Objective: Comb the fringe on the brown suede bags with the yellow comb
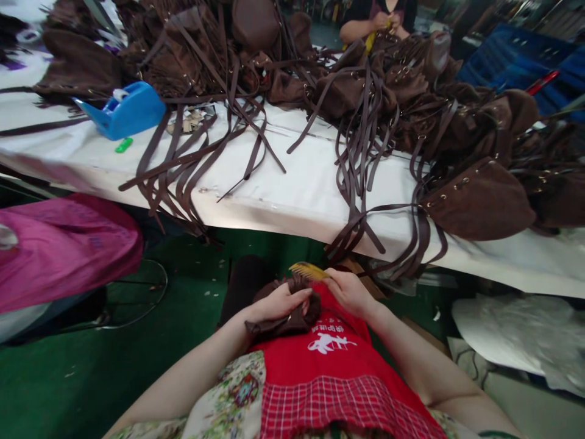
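My left hand (286, 301) is closed on a dark brown suede piece (269, 326) that lies over my lap, against the red apron (292, 366). Part of the piece bunches up past my fingers, and its full shape is hidden. In my right hand (350, 291) is a yellow comb (309, 271), gripped at one end. Its teeth point left, just above the brown fringe beyond my left hand. I cannot tell whether the teeth touch the fringe.
Brown drawstring bags (479, 201) with long straps are heaped along the white table (283, 189). A blue tape dispenser (132, 110) stands at left by a green piece (124, 145). Another person's hands (386, 23) work across the table. A pink-covered seat (68, 250) is at left.
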Motion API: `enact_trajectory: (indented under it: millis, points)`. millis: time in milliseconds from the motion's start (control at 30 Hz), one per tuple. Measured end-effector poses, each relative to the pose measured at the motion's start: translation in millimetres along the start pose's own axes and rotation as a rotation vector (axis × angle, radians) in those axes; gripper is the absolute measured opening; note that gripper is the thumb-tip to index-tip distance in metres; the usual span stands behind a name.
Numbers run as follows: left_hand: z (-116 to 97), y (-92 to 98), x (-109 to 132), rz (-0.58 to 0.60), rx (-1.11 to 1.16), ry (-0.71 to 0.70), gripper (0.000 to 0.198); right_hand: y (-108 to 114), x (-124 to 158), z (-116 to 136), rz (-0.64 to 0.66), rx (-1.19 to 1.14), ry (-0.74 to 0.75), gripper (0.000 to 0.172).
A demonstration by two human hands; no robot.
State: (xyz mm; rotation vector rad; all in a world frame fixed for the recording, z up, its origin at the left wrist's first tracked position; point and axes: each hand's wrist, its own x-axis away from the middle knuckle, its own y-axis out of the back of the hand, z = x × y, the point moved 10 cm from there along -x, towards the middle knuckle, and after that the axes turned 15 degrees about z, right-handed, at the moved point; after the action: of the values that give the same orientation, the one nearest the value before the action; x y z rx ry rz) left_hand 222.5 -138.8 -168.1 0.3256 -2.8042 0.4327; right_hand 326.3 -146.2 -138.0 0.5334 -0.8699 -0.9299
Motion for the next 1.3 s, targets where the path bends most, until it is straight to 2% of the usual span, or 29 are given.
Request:
enact_trajectory:
  millis: [100, 233, 367, 500, 667, 767, 867, 967, 1067, 1100, 1167, 1233, 1300]
  points:
    - [-1.2, -2.5, 1.5, -0.012, -0.051, 0.044, 0.045, -3.8, 9.4, 30.6, 0.078, 0.116, 0.045, 0.033]
    - [5.9, -3.2, 3.5, -0.01, -0.062, 0.107, 0.047, -7.7, 11.7, 39.6, 0.116, 0.285, -0.018, 0.031]
    - [6.8, -1.0, 4.3, -0.021, -0.038, 0.109, 0.047, -8.9, 8.5, 39.4, 0.127, 0.318, -0.052, 0.029]
    - [-3.7, -1.6, 4.3, -0.014, -0.103, 0.08, 0.045, -11.8, 4.8, 28.0, 0.137, 0.313, -0.144, 0.029]
    - [-8.9, -6.6, 4.0, 0.019, -0.182, 0.073, 0.048, -31.7, -1.0, 16.3, 0.186, 0.259, -0.139, 0.035]
    - [-11.9, -7.9, 6.5, 0.016, -0.241, 0.071, 0.053, -41.8, -8.8, -4.5, 0.168, 0.25, -0.196, 0.038]
    - [-18.1, -13.9, 10.5, 0.049, -0.237, 0.021, 0.054, -45.1, -13.9, -52.6, 0.152, 0.219, -0.395, 0.038]
    - [-24.6, -17.3, 15.8, 0.054, -0.229, -0.049, 0.047, -38.2, -10.6, -102.5, 0.143, 0.173, -0.563, 0.036]
    - [-21.1, -9.2, 19.3, -0.03, -0.221, -0.025, 0.044, -23.1, -5.1, -119.8, 0.113, 0.141, -0.57, 0.039]
    - [-19.6, -7.2, 19.2, -0.045, -0.206, -0.019, 0.045, -16.5, -2.5, -115.9, 0.082, 0.118, -0.544, 0.04]
    - [-17.5, -7.4, 16.6, -0.03, -0.18, -0.019, 0.048, -3.6, 2.6, -91.0, -0.007, 0.036, -0.411, 0.041]
    - [-15.7, -7.7, 13.5, -0.018, -0.158, -0.021, 0.046, 5.4, 9.0, -50.4, -0.083, -0.077, -0.204, 0.038]
    - [-14.8, -5.6, 12.0, -0.042, -0.149, -0.027, 0.042, 7.1, 16.7, -11.2, -0.101, -0.156, -0.039, 0.034]
